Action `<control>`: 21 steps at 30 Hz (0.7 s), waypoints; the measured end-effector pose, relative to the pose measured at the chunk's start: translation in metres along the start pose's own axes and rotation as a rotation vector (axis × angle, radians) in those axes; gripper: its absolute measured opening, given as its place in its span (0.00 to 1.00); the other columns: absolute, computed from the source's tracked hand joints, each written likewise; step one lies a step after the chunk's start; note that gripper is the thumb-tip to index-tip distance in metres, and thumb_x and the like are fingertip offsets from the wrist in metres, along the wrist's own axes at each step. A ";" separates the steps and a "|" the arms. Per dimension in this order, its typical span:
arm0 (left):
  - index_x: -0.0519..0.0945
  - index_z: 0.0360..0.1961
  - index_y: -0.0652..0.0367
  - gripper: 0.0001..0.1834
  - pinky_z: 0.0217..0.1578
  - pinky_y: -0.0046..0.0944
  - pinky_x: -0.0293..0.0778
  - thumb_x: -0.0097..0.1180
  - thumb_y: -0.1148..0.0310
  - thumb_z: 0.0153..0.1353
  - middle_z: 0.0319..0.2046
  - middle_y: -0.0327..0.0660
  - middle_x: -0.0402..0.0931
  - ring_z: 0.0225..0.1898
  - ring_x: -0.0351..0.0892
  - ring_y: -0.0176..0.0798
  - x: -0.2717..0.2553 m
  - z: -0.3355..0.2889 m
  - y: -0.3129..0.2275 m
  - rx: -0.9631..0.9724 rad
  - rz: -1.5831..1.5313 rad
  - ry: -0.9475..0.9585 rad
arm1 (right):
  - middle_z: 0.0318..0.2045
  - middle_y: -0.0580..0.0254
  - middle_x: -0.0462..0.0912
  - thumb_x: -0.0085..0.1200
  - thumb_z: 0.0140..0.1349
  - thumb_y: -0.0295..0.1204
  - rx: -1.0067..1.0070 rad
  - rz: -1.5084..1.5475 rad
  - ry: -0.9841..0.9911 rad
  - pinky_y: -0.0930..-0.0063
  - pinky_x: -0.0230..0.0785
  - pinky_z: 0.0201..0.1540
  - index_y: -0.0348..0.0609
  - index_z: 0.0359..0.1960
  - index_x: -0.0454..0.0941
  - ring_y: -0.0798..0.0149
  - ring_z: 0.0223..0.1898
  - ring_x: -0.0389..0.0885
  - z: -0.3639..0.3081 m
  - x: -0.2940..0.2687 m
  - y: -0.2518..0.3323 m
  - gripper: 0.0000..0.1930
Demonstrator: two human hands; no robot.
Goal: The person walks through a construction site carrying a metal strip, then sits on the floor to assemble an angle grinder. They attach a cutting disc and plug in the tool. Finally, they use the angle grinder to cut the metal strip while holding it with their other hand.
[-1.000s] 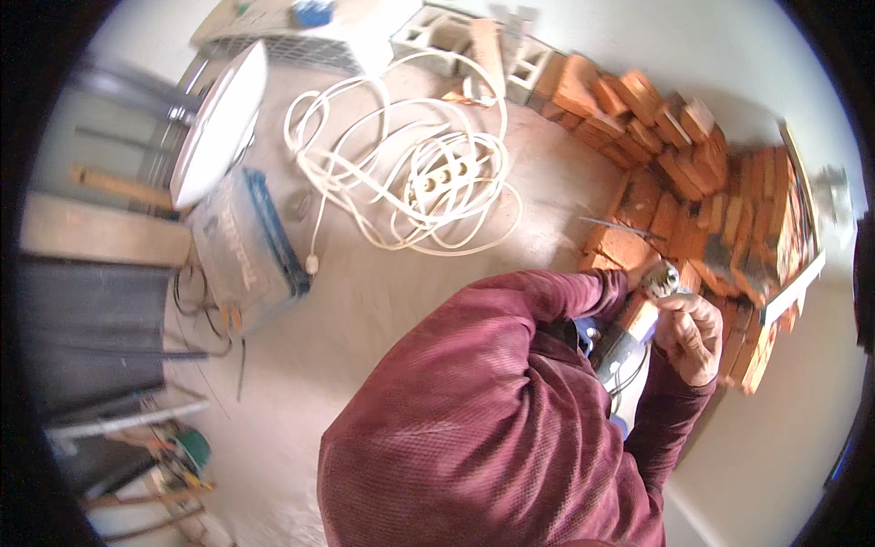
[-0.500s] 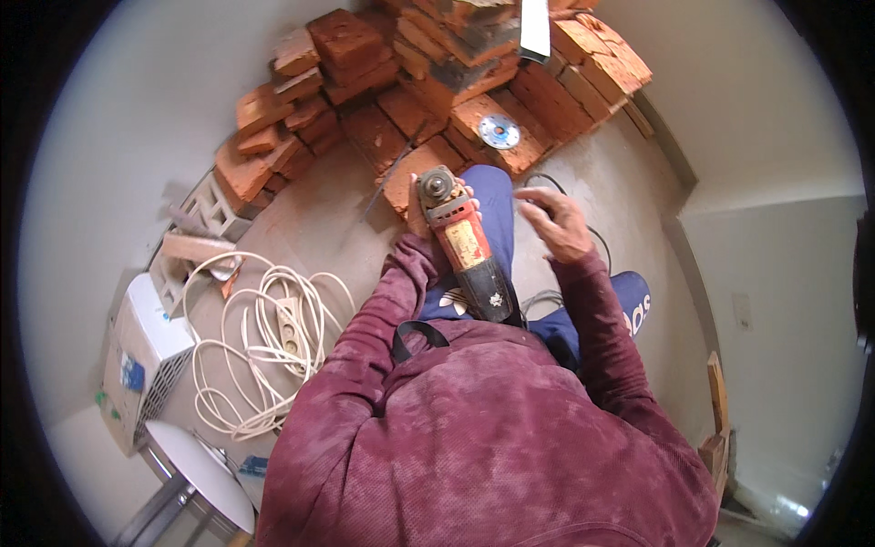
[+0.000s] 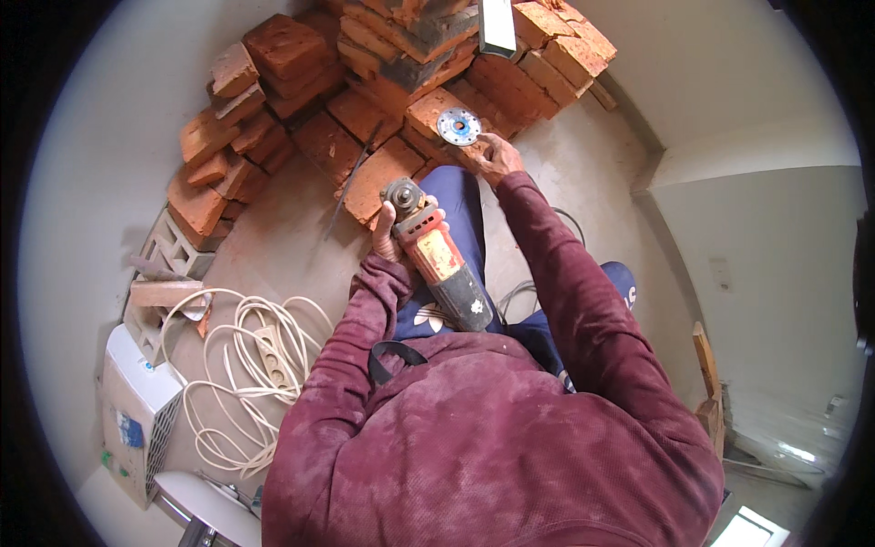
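My left hand (image 3: 386, 235) is wrapped around the head of an angle grinder (image 3: 441, 264), a worn red and black body with a pale label, which lies over my lap. The bare spindle (image 3: 404, 194) faces up, with no disc on it. My right hand (image 3: 499, 159) is stretched forward, its fingertips closed at the near right rim of a round metal disc (image 3: 458, 127) with a blue centre and small holes. The disc rests on a red brick (image 3: 428, 111); whether it is lifted at all cannot be told.
Stacked red bricks (image 3: 292, 55) rise ahead and to the left. A coiled cream extension cord (image 3: 239, 401) with a socket strip (image 3: 273, 357) lies on the floor at left, beside a white box-shaped appliance (image 3: 146, 383). A thin dark rod (image 3: 351, 182) leans on the bricks. Wood pieces (image 3: 706, 374) stand at right.
My right hand has moved forward from above my right knee to the disc's rim. The left hand keeps its hold on the grinder. The whole view has shifted slightly.
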State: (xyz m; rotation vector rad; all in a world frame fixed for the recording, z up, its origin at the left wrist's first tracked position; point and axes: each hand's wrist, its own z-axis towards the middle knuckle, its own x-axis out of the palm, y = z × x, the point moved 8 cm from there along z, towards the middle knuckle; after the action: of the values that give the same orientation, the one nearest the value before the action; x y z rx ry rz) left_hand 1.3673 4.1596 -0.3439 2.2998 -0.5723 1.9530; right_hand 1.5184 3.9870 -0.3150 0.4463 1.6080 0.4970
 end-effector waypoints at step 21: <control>0.69 0.56 0.54 0.40 0.52 0.45 0.75 0.55 0.33 0.53 0.48 0.40 0.74 0.49 0.76 0.41 -0.002 0.004 0.009 0.023 0.053 0.020 | 0.26 0.63 0.73 0.69 0.48 0.35 -0.609 0.268 0.087 0.72 0.68 0.31 0.40 0.40 0.80 0.66 0.28 0.74 -0.104 -0.035 0.161 0.19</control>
State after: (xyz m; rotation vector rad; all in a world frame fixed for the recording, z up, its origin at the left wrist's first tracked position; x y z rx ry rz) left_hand 1.3674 4.1501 -0.3479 2.2994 -0.6175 2.0136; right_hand 1.4171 4.0949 -0.1879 0.1762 1.3942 1.1791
